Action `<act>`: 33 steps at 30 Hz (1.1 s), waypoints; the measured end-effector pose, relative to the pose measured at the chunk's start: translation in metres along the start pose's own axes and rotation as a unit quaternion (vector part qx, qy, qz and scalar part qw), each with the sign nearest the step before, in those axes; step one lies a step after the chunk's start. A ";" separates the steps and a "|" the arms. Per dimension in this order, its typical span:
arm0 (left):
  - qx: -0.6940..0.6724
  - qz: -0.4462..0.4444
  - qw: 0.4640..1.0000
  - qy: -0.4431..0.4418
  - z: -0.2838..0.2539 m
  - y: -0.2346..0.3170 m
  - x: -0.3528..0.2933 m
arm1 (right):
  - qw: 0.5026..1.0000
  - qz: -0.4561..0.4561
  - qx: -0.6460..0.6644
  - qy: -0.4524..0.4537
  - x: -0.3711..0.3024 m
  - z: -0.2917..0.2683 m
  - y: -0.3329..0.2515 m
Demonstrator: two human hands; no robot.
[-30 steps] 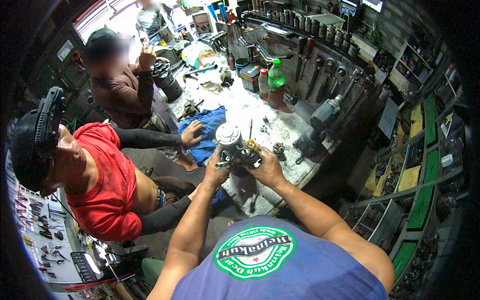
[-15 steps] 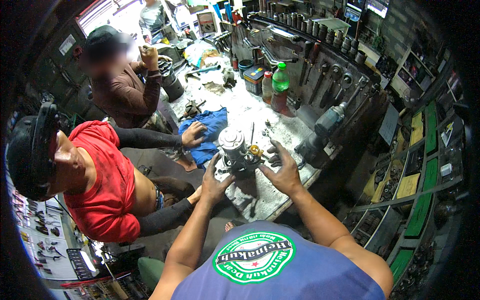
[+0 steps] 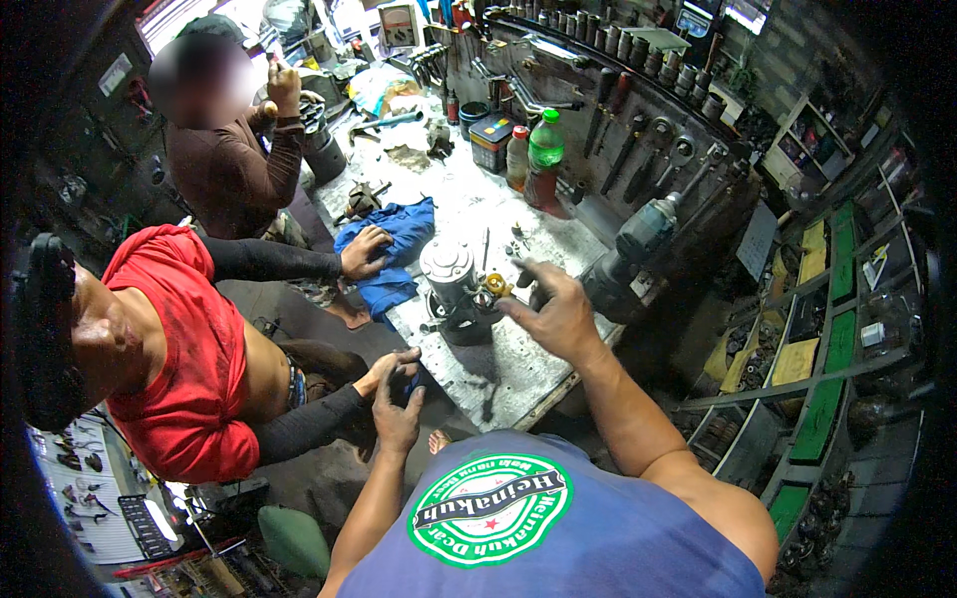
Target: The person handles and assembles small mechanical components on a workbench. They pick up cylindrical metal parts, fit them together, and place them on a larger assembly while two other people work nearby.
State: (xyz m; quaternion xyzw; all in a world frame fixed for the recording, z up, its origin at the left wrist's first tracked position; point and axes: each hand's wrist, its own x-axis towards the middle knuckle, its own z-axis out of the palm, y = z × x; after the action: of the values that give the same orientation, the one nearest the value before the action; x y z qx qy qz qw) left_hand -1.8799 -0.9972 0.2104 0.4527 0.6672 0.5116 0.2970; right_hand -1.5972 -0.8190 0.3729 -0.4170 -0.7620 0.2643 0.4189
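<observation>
A silver, cylindrical starter motor (image 3: pixel 448 265) stands upright at the near part of the metal-topped workbench (image 3: pixel 478 384). A yellow-brass fitting (image 3: pixel 495 285) sticks out from its right side. My right hand (image 3: pixel 554 311) is beside that fitting, thumb and fingers apart; the thumb tip is close to it, and I cannot tell whether they touch. Off the bench's near left edge, my left hand (image 3: pixel 398 419) is raised with its fingers apart and nothing visible in it. A co-worker's hand (image 3: pixel 384 371) is just behind its fingertips, partly overlapping them.
A co-worker in a red shirt (image 3: pixel 184 339) stands at the left, one hand on a blue cloth (image 3: pixel 399 239). Another person in brown (image 3: pixel 224 179) is farther back. Bottles (image 3: pixel 545 149), a battery-like box (image 3: pixel 490 140) and an impact wrench (image 3: pixel 648 229) line the bench's right side.
My left hand has left the motor's side and drawn back toward me, near the co-worker's hand. My right hand stays by the brass fitting. The whole view has shifted slightly.
</observation>
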 end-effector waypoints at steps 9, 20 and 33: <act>-0.012 -0.015 0.998 0.054 -0.008 -0.006 -0.033 | 0.972 0.198 -0.125 -0.015 -0.018 -0.029 0.098; 0.094 -0.108 0.989 -0.041 0.008 -0.010 -0.045 | 0.962 0.245 -0.105 -0.066 -0.049 0.013 0.130; 0.183 -0.224 0.949 -0.127 -0.022 -0.112 -0.099 | 0.959 0.226 -0.171 -0.026 -0.047 0.023 0.130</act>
State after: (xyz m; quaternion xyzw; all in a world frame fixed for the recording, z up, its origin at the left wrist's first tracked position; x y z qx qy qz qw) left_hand -1.8917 -1.1041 0.1035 0.3992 0.7905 0.2390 0.3983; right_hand -1.5485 -0.7939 0.2435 -0.6366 -0.6927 0.2281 0.2507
